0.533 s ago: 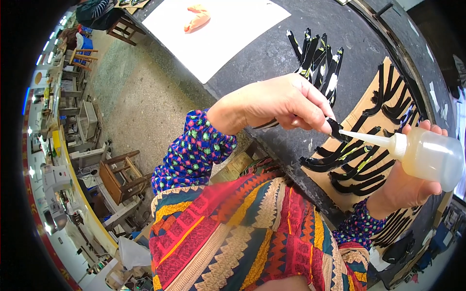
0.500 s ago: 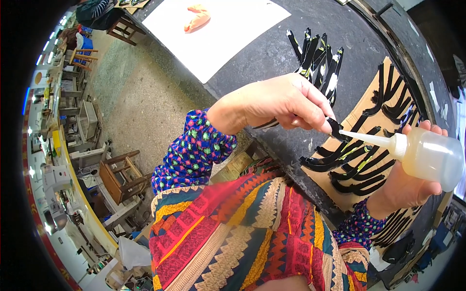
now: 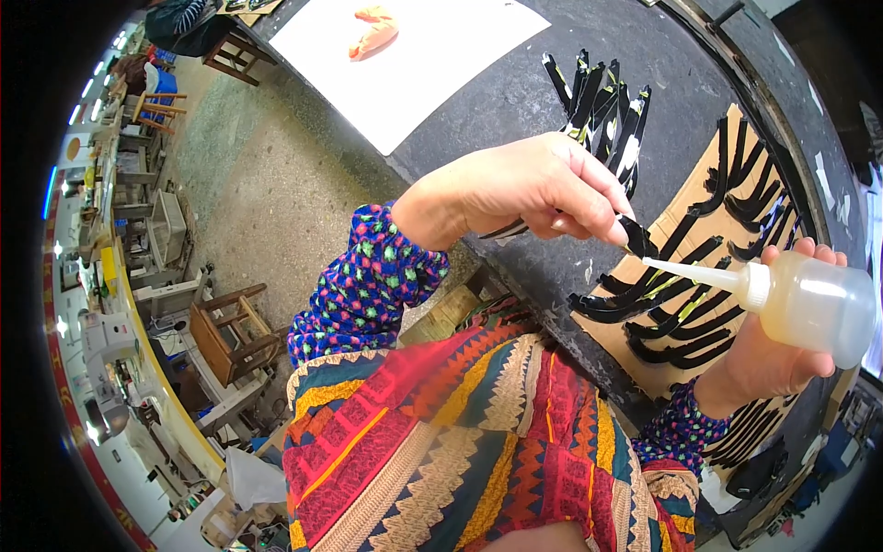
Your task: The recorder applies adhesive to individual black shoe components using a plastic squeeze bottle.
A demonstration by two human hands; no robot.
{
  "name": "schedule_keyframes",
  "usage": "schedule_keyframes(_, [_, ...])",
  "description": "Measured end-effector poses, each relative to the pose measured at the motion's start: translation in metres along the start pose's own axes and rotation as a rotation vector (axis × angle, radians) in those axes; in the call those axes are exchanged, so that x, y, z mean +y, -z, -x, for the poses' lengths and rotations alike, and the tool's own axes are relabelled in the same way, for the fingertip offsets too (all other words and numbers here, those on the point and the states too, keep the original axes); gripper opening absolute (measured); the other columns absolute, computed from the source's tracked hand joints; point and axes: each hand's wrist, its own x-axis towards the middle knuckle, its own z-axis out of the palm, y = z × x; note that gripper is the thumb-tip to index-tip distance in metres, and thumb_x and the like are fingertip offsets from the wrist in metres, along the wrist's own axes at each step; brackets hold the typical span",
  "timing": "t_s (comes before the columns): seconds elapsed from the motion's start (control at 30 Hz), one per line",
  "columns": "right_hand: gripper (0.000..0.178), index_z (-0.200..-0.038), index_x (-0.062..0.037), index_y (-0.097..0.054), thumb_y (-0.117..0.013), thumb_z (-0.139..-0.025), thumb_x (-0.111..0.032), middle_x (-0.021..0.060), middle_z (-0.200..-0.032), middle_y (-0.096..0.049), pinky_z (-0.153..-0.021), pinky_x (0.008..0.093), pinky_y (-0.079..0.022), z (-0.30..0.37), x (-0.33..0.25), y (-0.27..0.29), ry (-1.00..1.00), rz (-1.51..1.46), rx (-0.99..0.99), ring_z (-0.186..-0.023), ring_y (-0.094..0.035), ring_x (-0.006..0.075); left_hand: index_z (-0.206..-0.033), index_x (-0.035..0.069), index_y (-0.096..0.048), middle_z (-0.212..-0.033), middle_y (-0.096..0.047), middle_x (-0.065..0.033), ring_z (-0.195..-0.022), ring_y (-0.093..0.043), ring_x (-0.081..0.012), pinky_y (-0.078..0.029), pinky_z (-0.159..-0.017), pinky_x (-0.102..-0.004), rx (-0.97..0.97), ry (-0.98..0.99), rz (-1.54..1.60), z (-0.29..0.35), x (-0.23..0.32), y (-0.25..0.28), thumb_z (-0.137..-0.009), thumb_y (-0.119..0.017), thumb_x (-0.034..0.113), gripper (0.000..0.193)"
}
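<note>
My left hand (image 3: pixel 543 189) is closed, pinching the end of a short black strip (image 3: pixel 636 237) between thumb and fingers. Part of the same or another dark strip shows behind the wrist; I cannot tell which. In my right hand (image 3: pixel 771 361) lies a clear squeeze bottle (image 3: pixel 819 311) with pale yellowish liquid, tipped nearly level. Its thin white nozzle (image 3: pixel 694 272) points left, the tip right by the lower end of the held strip. Whether tip and strip touch cannot be made out. Beneath both hands, several curved black strips (image 3: pixel 676 354) rest on a cardboard sheet (image 3: pixel 618 333).
A dark worktable (image 3: pixel 451 115) carries a bundle of black strips (image 3: pixel 598 101) beyond my left hand. Farther left is a white sheet (image 3: pixel 322 55) with a crumpled orange piece (image 3: pixel 375 35) on it. Wooden stools (image 3: pixel 230 336) stand on the floor to the left.
The nozzle tip has shifted slightly down relative to the held strip, and the bottle sits a little lower. My left hand has moved barely, tilting the strip slightly.
</note>
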Motion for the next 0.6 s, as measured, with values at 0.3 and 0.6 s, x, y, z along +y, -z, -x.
schedule_keyframes(0.3, [0.104,-0.129,-0.0002,-0.028,-0.071,-0.056,-0.061,0.0145,-0.125,-0.041,-0.092,0.0481,-0.041,-0.0010,-0.0014,-0.0006,-0.002,-0.019,0.000,-0.117,-0.041,0.0315,-0.086,0.000,-0.064,-0.055,-0.048,0.0052,-0.043,-0.035,-0.0001,-0.021,-0.039,-0.0165,-0.007,0.008,0.033,-0.0024,-0.0025,0.0021,-0.072,-0.065,0.007,0.015])
schedule_keyframes(0.6, [0.092,-0.128,0.0006,-0.029,-0.072,-0.063,-0.048,0.0135,-0.128,-0.039,-0.101,0.0497,-0.028,-0.0044,0.0070,-0.0058,-0.022,-0.206,-0.065,-0.123,-0.034,0.0307,-0.089,0.000,-0.064,-0.057,-0.051,0.0047,-0.044,-0.037,-0.0001,-0.023,-0.040,-0.0167,-0.041,0.025,-0.013,-0.0011,-0.0025,-0.0003,-0.072,-0.067,0.008,0.019])
